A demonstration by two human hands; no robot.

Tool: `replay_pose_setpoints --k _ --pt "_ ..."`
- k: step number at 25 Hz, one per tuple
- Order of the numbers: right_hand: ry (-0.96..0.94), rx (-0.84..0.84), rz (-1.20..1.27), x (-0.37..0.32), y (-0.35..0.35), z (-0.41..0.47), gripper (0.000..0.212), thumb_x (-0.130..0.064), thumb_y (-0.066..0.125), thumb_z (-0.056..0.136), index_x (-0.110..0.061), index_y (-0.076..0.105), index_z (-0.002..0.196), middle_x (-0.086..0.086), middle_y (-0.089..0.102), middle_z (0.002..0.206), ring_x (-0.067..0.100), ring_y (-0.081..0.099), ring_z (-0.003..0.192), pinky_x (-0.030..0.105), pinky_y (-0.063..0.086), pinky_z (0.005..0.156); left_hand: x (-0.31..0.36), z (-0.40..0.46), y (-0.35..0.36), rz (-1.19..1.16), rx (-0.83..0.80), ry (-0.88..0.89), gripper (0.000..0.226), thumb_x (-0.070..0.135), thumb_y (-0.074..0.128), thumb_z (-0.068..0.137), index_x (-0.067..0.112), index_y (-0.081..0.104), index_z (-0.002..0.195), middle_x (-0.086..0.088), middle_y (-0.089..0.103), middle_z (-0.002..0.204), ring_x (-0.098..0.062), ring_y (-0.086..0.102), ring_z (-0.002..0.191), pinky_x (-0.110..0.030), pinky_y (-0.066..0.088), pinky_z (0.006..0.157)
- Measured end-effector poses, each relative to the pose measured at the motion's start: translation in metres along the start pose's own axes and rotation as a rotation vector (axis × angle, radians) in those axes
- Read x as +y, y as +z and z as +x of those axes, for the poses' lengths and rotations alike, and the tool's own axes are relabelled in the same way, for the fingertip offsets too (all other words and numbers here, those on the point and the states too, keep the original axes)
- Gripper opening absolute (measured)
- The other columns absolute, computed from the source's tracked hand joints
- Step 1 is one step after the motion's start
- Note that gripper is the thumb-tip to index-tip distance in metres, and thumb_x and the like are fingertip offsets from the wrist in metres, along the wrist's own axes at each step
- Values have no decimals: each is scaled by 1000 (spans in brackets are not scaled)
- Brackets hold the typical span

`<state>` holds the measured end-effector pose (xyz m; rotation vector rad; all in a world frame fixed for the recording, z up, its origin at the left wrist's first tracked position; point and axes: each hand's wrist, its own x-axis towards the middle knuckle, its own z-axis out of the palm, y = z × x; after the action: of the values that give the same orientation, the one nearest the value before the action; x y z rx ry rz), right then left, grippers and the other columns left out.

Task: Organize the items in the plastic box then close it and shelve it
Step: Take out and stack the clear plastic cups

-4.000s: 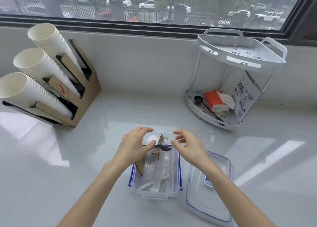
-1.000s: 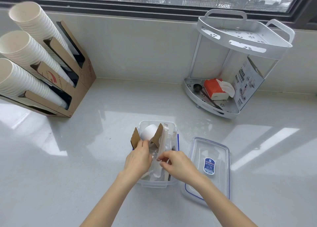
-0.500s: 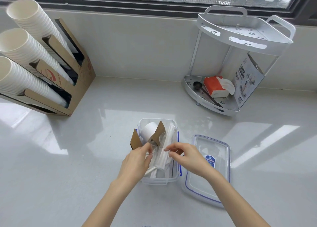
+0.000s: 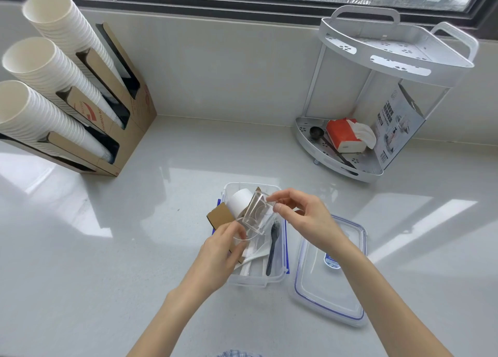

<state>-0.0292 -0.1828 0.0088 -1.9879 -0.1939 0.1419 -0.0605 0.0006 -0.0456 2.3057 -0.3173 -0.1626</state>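
Note:
The clear plastic box (image 4: pixel 256 282) with blue clips stands open on the white counter in front of me. Inside lie a white paper cup (image 4: pixel 239 201), a brown cardboard sleeve (image 4: pixel 221 216), a black plastic fork (image 4: pixel 272 246) and white wrapped utensils (image 4: pixel 256 259). A small clear plastic cup (image 4: pixel 256 216) hangs tilted above the box, held by both hands: my left hand (image 4: pixel 221 251) grips its rim, my right hand (image 4: pixel 301 216) pinches its base. The box's clear lid (image 4: pixel 328 284) lies flat to the right of the box.
A white two-tier corner shelf (image 4: pixel 390 52) stands at the back right; its lower tier holds an orange tissue pack (image 4: pixel 345 135), a black scoop and a printed carton. A cardboard holder with stacked paper cups (image 4: pixel 54 87) stands at the back left.
Both hands have lifted a clear plastic cup out of the box; it now hangs tilted above the box between them. Earlier they were handling the utensils inside.

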Motion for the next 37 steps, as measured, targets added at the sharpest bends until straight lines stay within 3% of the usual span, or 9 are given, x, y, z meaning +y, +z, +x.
replay_pose_setpoints --k 5,8,12,18,23,29,33,35,37 --pt "0 -32 -27 0 9 -1 20 -14 56 88 -33 63 86 -18 58 76 -8 53 68 4 43 62 3 -1 -2 -148 76 -142 25 24 58 86 28 33 88 16 50 74 -3 50 53 -14 42 58" --pt "30 -48 44 -1 10 -1 20 -12 55 89 -31 63 87 -21 61 71 -11 54 65 6 44 61 2 -2 -3 -200 98 -164 41 22 64 82 24 30 105 24 46 89 -4 56 79 -30 51 80" --pt "77 -41 249 -6 7 -1 27 -7 52 90 -31 63 82 -24 66 58 -8 53 53 7 43 57 -5 -4 -3 -137 98 -136 50 25 64 81 19 39 124 12 45 110 -1 51 94 -24 47 86" --pt "14 -40 77 -5 12 0 29 -10 57 87 -38 63 79 -18 62 74 -5 53 64 8 43 61 -4 -6 -2 -131 136 -93 49 25 66 80 21 42 122 10 41 109 15 44 92 -5 40 75" --pt "-64 -155 -206 8 33 -8 14 -16 60 85 -19 71 93 -15 57 77 -3 52 65 6 40 63 -4 -3 0 -178 214 -51 46 21 69 77 26 47 117 15 45 103 21 47 92 6 36 75" --pt "-24 -211 -209 20 45 -15 19 -20 56 88 -23 68 103 -7 59 93 -9 52 71 4 40 66 -7 -7 1 -187 215 -75 48 21 68 78 21 47 121 22 41 101 12 49 93 8 35 74" --pt "9 1 -213 24 39 -10 22 -16 51 90 -20 67 104 -8 56 95 -7 53 69 2 39 66 -11 -7 -1 -190 241 -130 45 25 67 79 25 44 117 20 40 100 11 47 91 -4 40 74" --pt "30 38 -331 27 37 -8 24 -15 47 92 -17 66 106 -8 56 98 1 55 70 6 41 69 -11 -7 -1 -193 240 -135 43 26 67 79 30 40 112 22 39 100 11 46 92 -9 39 75" --pt "74 -16 -489 30 39 -6 28 -17 43 93 -17 64 111 -3 60 110 13 60 89 23 47 81 -10 -6 -1 -198 231 -134 44 26 68 78 31 37 109 29 36 99 11 46 92 -8 40 74"
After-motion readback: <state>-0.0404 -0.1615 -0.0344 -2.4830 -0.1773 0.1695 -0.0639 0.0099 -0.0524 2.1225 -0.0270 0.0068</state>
